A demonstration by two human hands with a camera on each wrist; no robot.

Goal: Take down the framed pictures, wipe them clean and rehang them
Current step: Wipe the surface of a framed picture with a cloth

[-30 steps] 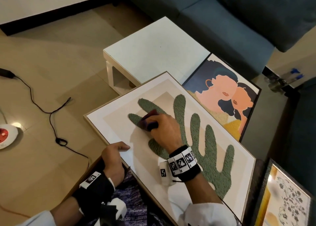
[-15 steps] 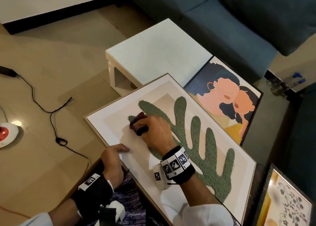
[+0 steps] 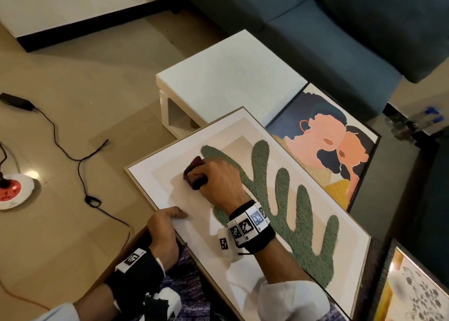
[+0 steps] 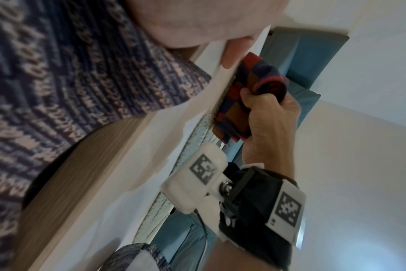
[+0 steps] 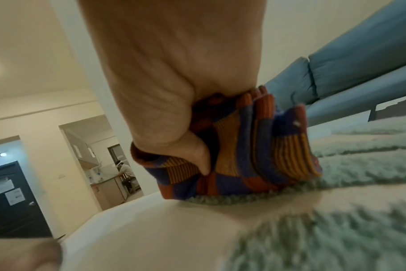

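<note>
A large framed picture (image 3: 323, 243) with a green coral-like shape lies tilted across my lap, its far corner over the white table. My right hand (image 3: 218, 180) grips a bunched red, blue and orange checked cloth (image 3: 194, 172) and presses it on the picture's upper left part. From the right wrist, the cloth (image 5: 255, 146) sits on the fuzzy green shape (image 5: 359, 165). My left hand (image 3: 165, 226) holds the frame's near left edge, thumb on the white border; in the left wrist view the thumb (image 4: 234, 51) lies on the picture's front, with the cloth (image 4: 248, 91) beyond.
A portrait picture (image 3: 335, 150) in a dark frame leans by the white side table (image 3: 230, 78). A third framed picture (image 3: 413, 294) stands at bottom right. A blue sofa (image 3: 340, 24) lies behind. On the floor at left are a black cable (image 3: 82, 160) and a round white power socket (image 3: 14, 189).
My right hand has slid the cloth leftward and slightly up across the picture, off the green shape toward the beige mat. The left hand has kept its hold on the edge.
</note>
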